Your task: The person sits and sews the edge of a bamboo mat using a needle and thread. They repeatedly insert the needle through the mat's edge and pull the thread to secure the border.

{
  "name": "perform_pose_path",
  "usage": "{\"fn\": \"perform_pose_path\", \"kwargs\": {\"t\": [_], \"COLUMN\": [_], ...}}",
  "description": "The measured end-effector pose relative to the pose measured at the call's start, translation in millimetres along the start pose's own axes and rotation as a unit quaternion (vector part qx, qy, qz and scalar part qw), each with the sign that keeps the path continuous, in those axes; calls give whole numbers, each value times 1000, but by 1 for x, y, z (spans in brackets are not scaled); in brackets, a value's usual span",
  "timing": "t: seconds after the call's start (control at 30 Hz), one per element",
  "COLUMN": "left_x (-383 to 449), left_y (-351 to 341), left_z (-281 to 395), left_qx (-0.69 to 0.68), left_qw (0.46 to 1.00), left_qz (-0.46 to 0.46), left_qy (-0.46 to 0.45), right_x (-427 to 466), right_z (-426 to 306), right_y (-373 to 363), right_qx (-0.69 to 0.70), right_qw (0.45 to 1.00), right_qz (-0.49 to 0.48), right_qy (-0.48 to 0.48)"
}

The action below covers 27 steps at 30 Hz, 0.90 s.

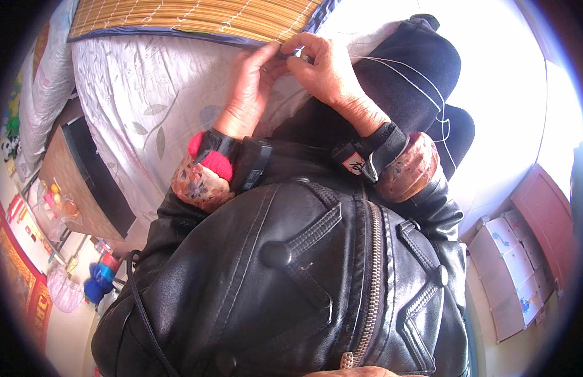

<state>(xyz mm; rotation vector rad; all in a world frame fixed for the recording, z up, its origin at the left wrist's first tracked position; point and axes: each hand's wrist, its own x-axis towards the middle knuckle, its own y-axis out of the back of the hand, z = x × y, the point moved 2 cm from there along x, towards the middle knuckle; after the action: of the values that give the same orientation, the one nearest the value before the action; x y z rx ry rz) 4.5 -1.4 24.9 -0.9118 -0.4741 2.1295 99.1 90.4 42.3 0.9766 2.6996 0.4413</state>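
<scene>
A bamboo-slat mat with white stitching and a blue fabric border reaches in from the top. My left hand grips its near right corner from below, thumb along the border; a thin ring is on one finger. Against that same corner, the bent index finger and thumb of my right hand pinch the edge. A grey band, perhaps a thimble, shows on a right finger. White thread trails from beside my right hand over my dark trouser leg. Anything small between the fingertips is hidden.
A white leaf-patterned sheet covers the bed under the mat. Left of it stands a wooden table with a dark edge and a plastic bag on top. White storage cubes and a reddish panel are at the right.
</scene>
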Motion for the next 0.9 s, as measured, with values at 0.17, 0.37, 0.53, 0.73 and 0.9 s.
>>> {"fn": "perform_pose_path", "kwargs": {"t": [0.17, 0.37, 0.53, 0.73, 0.9], "left_x": [-1, -1, 2, 1, 1], "left_y": [2, 2, 6, 6, 5], "left_z": [-1, 0, 0, 1, 2], "left_qx": [59, 58, 62, 53, 33], "left_qw": [998, 998, 998, 998, 999], "left_qz": [18, 16, 23, 7, 3], "left_qy": [1, 5, 12, 15, 14], "right_x": [0, -6, -14, -5, -2], "right_z": [2, -3, 2, 10, 15], "right_y": [2, 12, 29, 16, 15], "right_qx": [17, 138, 243, -30, 3], "right_qw": [1000, 988, 960, 994, 997], "right_qz": [-18, -63, -46, -48, -21], "right_qy": [-3, 24, -134, -97, -79]}}
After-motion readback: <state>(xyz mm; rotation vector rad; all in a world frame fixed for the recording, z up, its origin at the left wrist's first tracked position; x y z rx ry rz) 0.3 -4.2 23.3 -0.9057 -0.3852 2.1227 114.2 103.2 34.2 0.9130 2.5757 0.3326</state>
